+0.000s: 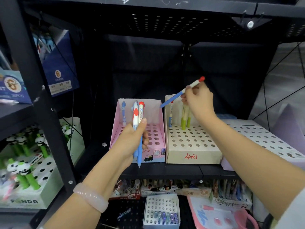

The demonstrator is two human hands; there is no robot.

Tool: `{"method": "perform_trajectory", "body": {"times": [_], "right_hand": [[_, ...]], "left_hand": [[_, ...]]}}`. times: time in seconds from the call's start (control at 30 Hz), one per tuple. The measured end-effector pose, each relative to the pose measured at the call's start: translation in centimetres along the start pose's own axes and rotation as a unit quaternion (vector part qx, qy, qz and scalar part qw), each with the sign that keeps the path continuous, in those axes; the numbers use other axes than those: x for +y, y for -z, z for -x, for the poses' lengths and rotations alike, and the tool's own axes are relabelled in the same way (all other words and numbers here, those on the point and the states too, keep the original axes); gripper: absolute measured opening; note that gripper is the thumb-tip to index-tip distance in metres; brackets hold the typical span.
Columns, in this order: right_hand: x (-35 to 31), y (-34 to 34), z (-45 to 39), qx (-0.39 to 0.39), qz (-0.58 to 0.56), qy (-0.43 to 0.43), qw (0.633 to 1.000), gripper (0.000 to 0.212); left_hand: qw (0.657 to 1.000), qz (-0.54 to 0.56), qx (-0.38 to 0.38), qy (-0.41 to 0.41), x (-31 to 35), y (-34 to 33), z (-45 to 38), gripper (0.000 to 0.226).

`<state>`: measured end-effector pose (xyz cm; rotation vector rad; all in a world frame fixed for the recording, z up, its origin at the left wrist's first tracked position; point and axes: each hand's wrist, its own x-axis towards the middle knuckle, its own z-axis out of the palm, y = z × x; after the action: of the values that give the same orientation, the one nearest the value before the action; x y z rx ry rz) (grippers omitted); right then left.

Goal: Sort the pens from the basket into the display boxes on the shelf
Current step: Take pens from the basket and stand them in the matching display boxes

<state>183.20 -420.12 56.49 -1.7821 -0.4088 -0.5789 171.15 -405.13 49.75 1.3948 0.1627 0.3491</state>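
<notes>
My left hand grips a small bundle of pens upright in front of the pink display box, their tips pointing down past my palm. One blue pen stands in that box's back row. My right hand pinches a blue-and-white pen with a red cap, held tilted above the cream display box, its blue end pointing down-left toward the gap between the two boxes. Three pens stand in the cream box's back holes, two of them green. The basket is out of view.
A white perforated box lies right of the cream one on the black shelf. The black shelf post rises at left, with a panda pen box beyond it. Below the shelf sit more pen boxes and a pink pouch.
</notes>
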Motion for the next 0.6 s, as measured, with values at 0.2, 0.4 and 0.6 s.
{"method": "perform_trajectory", "body": {"times": [0.2, 0.4, 0.6], "right_hand": [[0.9, 1.2, -0.9, -0.01, 0.16, 0.044, 0.986, 0.008], [2.5, 0.4, -0.5, -0.11, 0.272, 0.073, 0.953, 0.012], [1.8, 0.2, -1.3, -0.137, 0.343, 0.08, 0.926, 0.015]], "left_hand": [[0.999, -0.034, 0.005, -0.019, 0.3, 0.0, -0.8, 0.013], [1.0, -0.004, -0.007, -0.017, 0.2, -0.5, -0.5, 0.017], [1.0, -0.007, -0.004, -0.013, 0.2, -0.5, -0.5, 0.018]]}}
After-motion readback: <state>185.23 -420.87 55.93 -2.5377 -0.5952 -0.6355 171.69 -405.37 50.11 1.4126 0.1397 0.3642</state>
